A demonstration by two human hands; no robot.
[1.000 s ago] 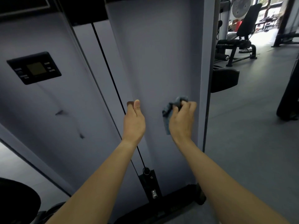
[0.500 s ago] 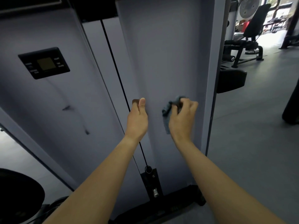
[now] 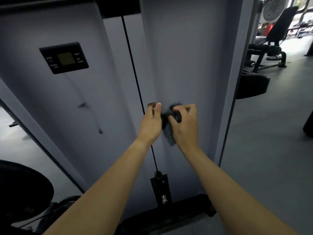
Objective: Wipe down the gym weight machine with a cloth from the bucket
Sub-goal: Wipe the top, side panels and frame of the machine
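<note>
Cloth (image 3: 168, 135), bunched in my R hand (image 3: 185, 128), has slid toward 9 o'clock since a sec ago & now touches L hand (image 3: 151, 122), which hooks the machine panel (image 3: 194, 65) edge by the cable (image 3: 132, 65), so I judge this pass is ending.

Grey floor (image 3: 262, 167) fills the right side; black adjustable bench (image 3: 279, 26) far back at upper right, backrest tilted up, metal frame on the floor; pale round weight plate (image 3: 272, 9) behind it, near the top edge; small red object (image 3: 269, 31) just left of the backrest, too small to identify; black pad (image 3: 252, 86) mid-right, its mount hidden; dark bulk (image 3: 309, 122) cut by the right edge; black round shape (image 3: 22, 189) lower left, too dark to identify.
</note>
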